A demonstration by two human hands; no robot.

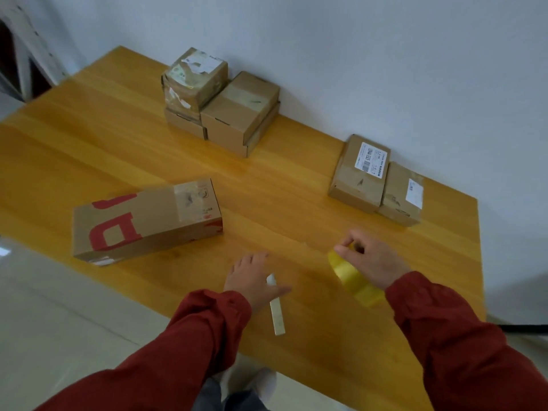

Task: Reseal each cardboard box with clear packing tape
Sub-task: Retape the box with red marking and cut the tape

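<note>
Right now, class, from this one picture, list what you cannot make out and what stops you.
All in the head view:
the tape roll: its loose end, covered by the right hand.
the white stick: its top end, under the left hand; what tool it is stays unclear.
the labels on the right-hand boxes: print too small.
the back stack: bottom boxes' tops covered by upper boxes.

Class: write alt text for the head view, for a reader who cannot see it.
A person's right hand grips a yellowish packing tape roll over a wooden table; the left hand is open above a white tool. A long red-printed cardboard box lies left, smaller boxes behind.
</note>
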